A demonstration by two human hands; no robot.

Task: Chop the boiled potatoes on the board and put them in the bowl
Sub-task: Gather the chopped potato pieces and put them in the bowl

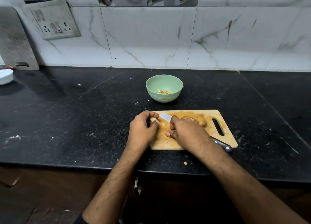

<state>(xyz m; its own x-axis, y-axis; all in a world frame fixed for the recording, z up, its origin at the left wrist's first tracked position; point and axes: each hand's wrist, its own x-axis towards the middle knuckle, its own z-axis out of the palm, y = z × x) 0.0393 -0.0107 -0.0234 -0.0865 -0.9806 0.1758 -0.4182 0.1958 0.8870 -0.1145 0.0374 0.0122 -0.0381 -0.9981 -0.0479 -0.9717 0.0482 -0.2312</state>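
- Your board (pixel 193 139): wood, flat on counter, handle slot right.
- Potatoes (pixel 201 121): whole, brown, on board.
- Bowl (pixel 164 88): green, upright behind board, few pcs inside.

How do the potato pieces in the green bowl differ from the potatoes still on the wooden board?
The pieces in the pale green bowl are small, pale yellow and already cut; the brown-skinned potatoes on the wooden chopping board are large, rounded and uncut. The bowl pieces lie clear of the hands; the board potatoes sit just behind the right hand.
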